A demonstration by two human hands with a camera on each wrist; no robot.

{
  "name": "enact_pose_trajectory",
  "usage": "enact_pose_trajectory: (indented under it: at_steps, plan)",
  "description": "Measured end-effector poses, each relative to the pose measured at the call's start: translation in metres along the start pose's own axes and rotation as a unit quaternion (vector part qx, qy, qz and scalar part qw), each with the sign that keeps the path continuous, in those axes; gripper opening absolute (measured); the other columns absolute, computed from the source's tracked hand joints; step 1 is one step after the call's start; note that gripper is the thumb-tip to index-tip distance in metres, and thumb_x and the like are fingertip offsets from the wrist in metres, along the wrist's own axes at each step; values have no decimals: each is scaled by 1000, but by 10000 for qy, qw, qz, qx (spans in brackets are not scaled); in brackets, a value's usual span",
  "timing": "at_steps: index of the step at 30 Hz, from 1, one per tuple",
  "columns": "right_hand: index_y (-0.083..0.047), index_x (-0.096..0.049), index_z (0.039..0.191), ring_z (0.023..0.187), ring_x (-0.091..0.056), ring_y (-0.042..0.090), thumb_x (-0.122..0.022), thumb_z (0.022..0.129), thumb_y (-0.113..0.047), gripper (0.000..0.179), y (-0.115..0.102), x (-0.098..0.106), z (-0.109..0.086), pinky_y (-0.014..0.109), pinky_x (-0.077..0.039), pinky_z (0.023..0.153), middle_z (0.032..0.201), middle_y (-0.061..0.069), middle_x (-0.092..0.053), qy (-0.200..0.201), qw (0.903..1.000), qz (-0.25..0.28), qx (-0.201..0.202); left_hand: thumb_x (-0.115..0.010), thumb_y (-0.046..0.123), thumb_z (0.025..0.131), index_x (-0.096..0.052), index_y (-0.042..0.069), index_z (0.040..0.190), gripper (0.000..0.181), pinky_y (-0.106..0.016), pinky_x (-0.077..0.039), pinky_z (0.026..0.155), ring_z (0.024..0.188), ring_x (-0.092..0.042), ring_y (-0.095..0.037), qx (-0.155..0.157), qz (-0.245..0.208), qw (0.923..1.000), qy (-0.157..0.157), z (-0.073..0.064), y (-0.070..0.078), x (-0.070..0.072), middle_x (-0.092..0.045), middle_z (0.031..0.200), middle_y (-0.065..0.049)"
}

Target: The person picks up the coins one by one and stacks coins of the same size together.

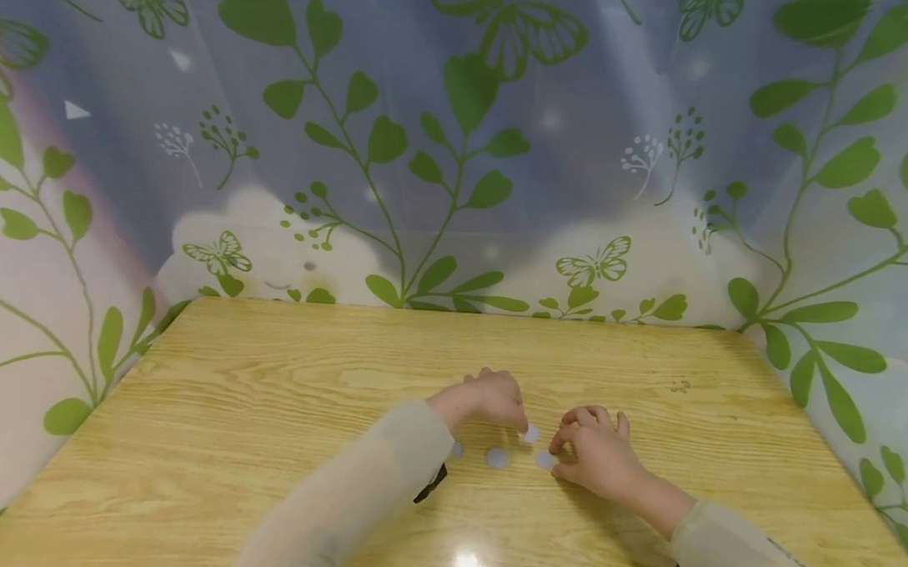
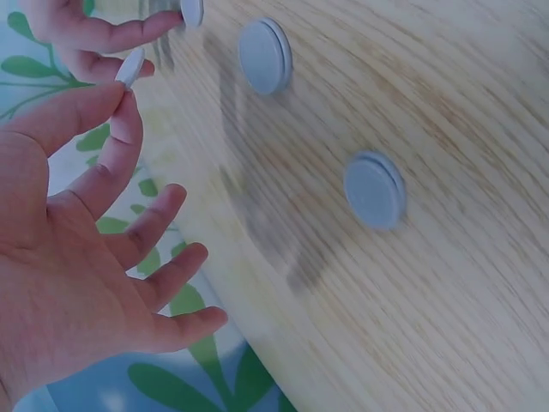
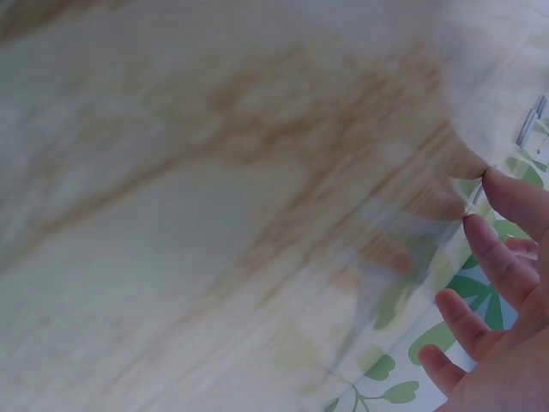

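In the head view, my left hand (image 1: 495,398) pinches a small white disc (image 1: 530,434) between thumb and index finger, just above the table. The left wrist view shows that disc (image 2: 130,67) nearly edge-on, with the other three fingers spread. To its right, my right hand (image 1: 598,455) holds another white disc (image 1: 544,460) at the tips of thumb and index finger. Two more discs lie flat on the wood: one in the middle (image 1: 496,458), one partly behind the left sleeve (image 1: 456,449). Up close, these two (image 2: 265,56) look double-layered, as if stacked.
A light wooden table (image 1: 271,369) extends around the hands. Behind it and at both sides hangs a curtain (image 1: 502,185) printed with green leaves and butterflies. Dark bands (image 1: 430,483) show at the sleeves. Much of the right wrist view is blurred wood grain.
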State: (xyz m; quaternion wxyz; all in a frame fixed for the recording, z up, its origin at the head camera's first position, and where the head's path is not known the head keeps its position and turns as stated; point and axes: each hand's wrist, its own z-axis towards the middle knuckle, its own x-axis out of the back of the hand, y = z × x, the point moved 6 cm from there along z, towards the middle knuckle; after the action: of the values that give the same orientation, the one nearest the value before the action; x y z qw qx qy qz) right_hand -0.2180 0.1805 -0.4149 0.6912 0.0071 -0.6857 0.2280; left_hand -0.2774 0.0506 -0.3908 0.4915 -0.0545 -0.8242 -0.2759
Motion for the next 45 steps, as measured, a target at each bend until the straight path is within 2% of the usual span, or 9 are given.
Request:
enact_pose_trajectory:
  at_steps: [9, 15, 21, 34, 45]
  plan:
    - [-23, -70, 79, 117, -42, 40, -82, 69, -24, 16, 1, 1, -1, 78, -16, 93, 115, 10, -58, 63, 10000, -67, 24, -66, 28, 83, -67, 10, 73, 20, -57, -28, 105, 116, -46, -30, -110, 247, 9995, -136, 7, 13, -12, -61, 80, 5]
    - [-22, -69, 80, 117, -42, 39, -81, 70, -24, 16, 2, 0, -1, 78, -16, 93, 116, 9, -58, 36, 9999, -130, 38, -67, 29, 81, -69, 15, 76, 15, -55, -28, 105, 113, -45, -26, -9, 412, 9990, -157, 10, 18, -18, -62, 100, 3]
    - [-22, -69, 79, 116, -43, 39, -81, 70, -24, 15, 2, 0, 0, 78, -17, 92, 114, 9, -58, 87, 9998, -169, 55, -69, 31, 81, -66, 17, 75, 15, -50, -29, 105, 112, -45, -24, 186, 565, 9981, -179, 8, 21, -24, -55, 120, -3]
    - [-20, -70, 80, 115, -43, 39, -81, 69, -23, 15, 1, 1, -1, 78, -17, 92, 112, 9, -59, 102, 9998, -148, 74, -69, 32, 81, -68, 17, 80, 15, -52, -29, 105, 113, -44, -25, 139, 887, 9959, -61, 14, 23, -29, -53, 115, -4]
    - [-23, -70, 79, 116, -42, 38, -81, 70, -24, 15, 1, 0, 0, 78, -17, 93, 113, 8, -58, 7, 9999, -132, 24, -72, 35, 80, -66, 18, 74, 19, -48, -31, 105, 111, -44, -22, 200, 930, 9955, 46, 16, 23, -32, -52, 115, -3]
